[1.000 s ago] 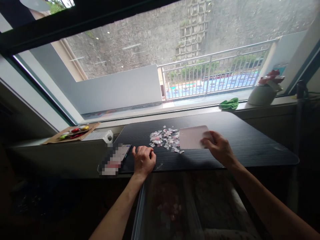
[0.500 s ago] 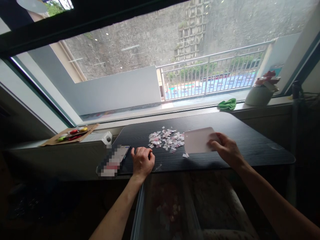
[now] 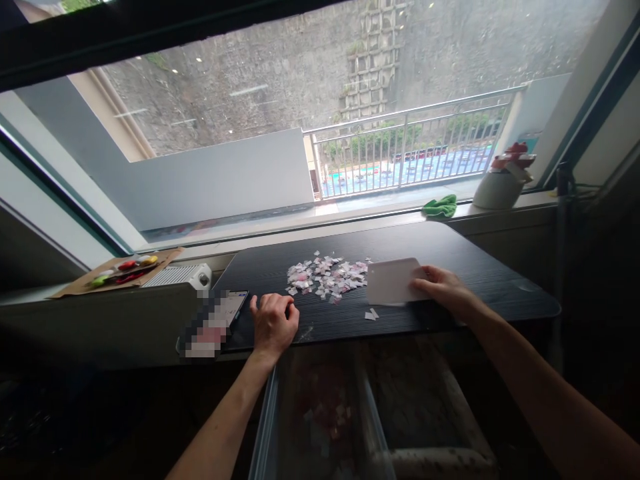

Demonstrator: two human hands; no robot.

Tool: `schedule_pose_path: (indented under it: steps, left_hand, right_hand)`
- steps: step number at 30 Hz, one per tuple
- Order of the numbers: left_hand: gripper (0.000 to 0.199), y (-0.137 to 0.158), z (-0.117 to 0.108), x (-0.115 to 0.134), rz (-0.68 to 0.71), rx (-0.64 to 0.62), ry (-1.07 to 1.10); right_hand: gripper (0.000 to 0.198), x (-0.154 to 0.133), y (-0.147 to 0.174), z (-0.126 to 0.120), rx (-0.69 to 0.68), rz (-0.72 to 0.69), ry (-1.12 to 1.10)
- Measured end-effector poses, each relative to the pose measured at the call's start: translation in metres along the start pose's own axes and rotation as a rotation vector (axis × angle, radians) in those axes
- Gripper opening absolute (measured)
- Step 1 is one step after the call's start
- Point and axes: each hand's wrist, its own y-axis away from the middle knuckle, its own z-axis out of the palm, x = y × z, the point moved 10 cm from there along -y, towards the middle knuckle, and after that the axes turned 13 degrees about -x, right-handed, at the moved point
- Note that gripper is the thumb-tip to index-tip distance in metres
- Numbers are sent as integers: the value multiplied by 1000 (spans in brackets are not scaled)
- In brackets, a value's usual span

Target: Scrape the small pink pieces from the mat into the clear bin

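Note:
A heap of small white and pinkish paper-like pieces [image 3: 325, 275] lies on the dark wood-grain tabletop [image 3: 450, 260]. At its right side my right hand [image 3: 440, 287] grips a flat white card [image 3: 393, 281] with rounded corners and a small hole, thumb in front. The card stands tilted, its left edge beside the heap. Just below that edge are a few loose pieces [image 3: 371, 314]. My left hand [image 3: 275, 317] rests on the table's near edge with fingers loosely curled and nothing visible in them. Left of it lies a phone [image 3: 237, 308], partly blurred out.
Below the near edge stands a clear plastic bin [image 3: 320, 400] with pieces inside, dim to see. A green cloth [image 3: 440, 207] and a pale container with a red top [image 3: 497, 183] are on the window sill. Brown cardboard [image 3: 75, 283] with colourful items lies at left.
The view has swung, moving the scene leftward. Against the heap, the card in my right hand and the loose pieces below it have shifted slightly right. My left hand stays put on the table.

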Motion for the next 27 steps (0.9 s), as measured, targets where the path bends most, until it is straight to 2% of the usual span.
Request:
schedule_pose_path:
  steps: [5, 11, 27]
  left_hand:
    - [16, 0, 0, 0, -2, 0, -2]
    - [16, 0, 2, -1, -4, -3, -10]
    - [16, 0, -1, -1, -6, 9, 11]
  right_hand:
    - [17, -2, -1, 10, -96, 41, 7]
    - [17, 0, 5, 14, -144, 97, -51]
    - [28, 3, 9, 18, -230, 82, -143]
